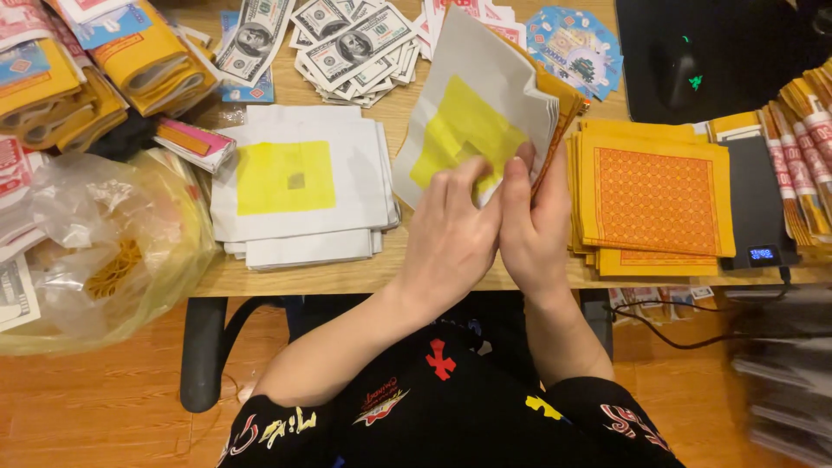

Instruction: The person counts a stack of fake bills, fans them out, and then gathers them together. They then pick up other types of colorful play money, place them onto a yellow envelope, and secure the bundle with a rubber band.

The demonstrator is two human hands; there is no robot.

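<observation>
Two hands meet over the counter point(381, 282) edge on one fanned sheaf point(477, 108) of white papers with yellow squares, orange sheets behind. Left hand point(451, 234) is closed, thumb and fingers pinching the sheaf's lower edge; right hand point(536, 225) is closed around its right side. Sheaf is tilted, raised clear of the counter, between a white stack point(299, 182) and an orange stack point(654, 199). Judgement: a firm right-hand clamp, with the left thumb peeling single sheets, should keep the fan even.

1. Setting: a home desk used as a small paper-goods packing station
2. Evidence: a wooden desk point(364, 279) on wood flooring, a computer mouse point(678, 74) on a black mat point(737, 52)
3. Stock: stacked yellow-printed sheets point(299, 186), orange paper squares point(654, 204), imitation banknotes point(351, 43)
</observation>
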